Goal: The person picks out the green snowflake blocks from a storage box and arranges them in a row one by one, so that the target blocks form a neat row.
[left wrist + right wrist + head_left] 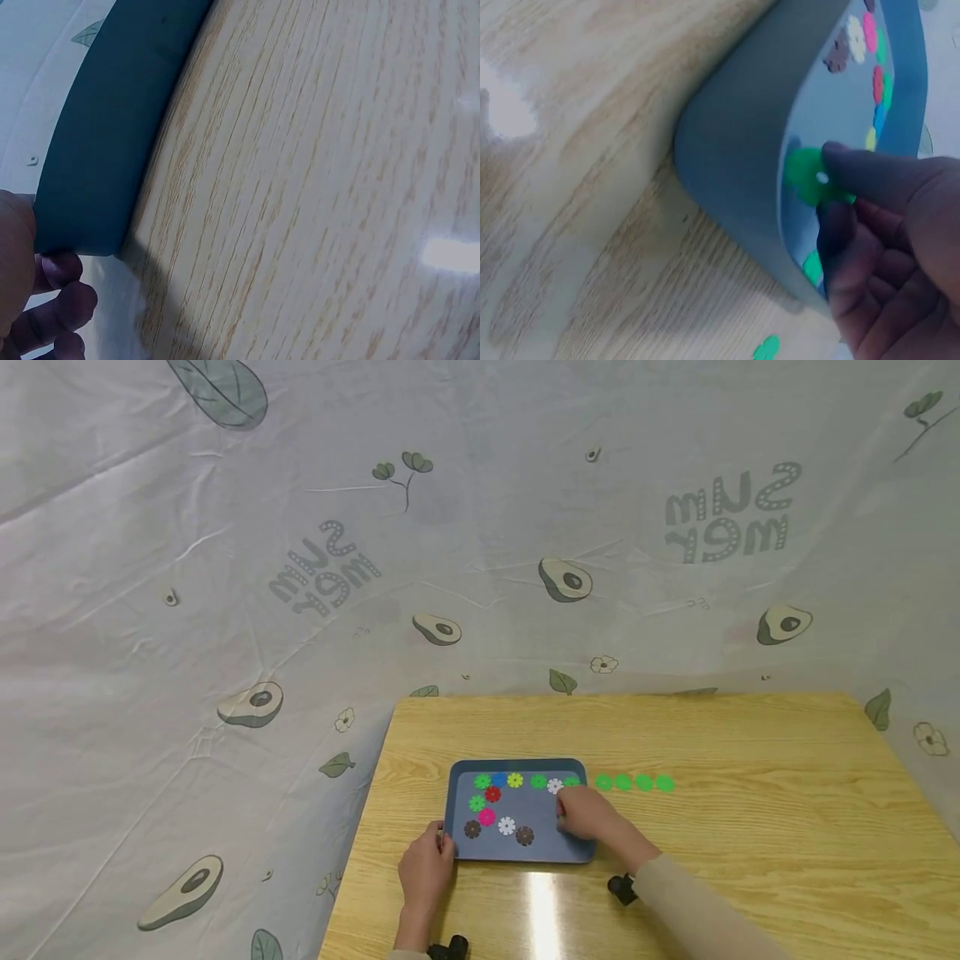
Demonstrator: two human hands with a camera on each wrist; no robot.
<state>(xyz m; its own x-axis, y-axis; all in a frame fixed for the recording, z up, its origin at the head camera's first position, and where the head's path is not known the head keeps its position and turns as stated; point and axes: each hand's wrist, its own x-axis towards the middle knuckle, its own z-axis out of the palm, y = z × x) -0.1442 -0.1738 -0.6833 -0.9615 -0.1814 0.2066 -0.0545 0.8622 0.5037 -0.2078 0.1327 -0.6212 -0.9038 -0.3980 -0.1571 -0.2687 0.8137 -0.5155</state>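
Observation:
A grey-blue tray (517,861) lies on the wooden table, holding notched plastic snowflake discs in several colours. My left hand (427,867) grips the tray's near left corner; the left wrist view shows the thumb and fingers around the tray wall (105,142). Over the right part of the tray, my right hand (587,814) pinches a green snowflake disc (802,176) between thumb and forefinger. Inside the tray are a white disc (507,826), a brown disc (525,836), a pink disc (487,817), a yellow disc (515,780) and others.
Outside the tray, to its right, several green discs (644,783) form a row on the table (787,835). Behind the table hangs a pale printed cloth (495,527). Each wrist wears a small black camera.

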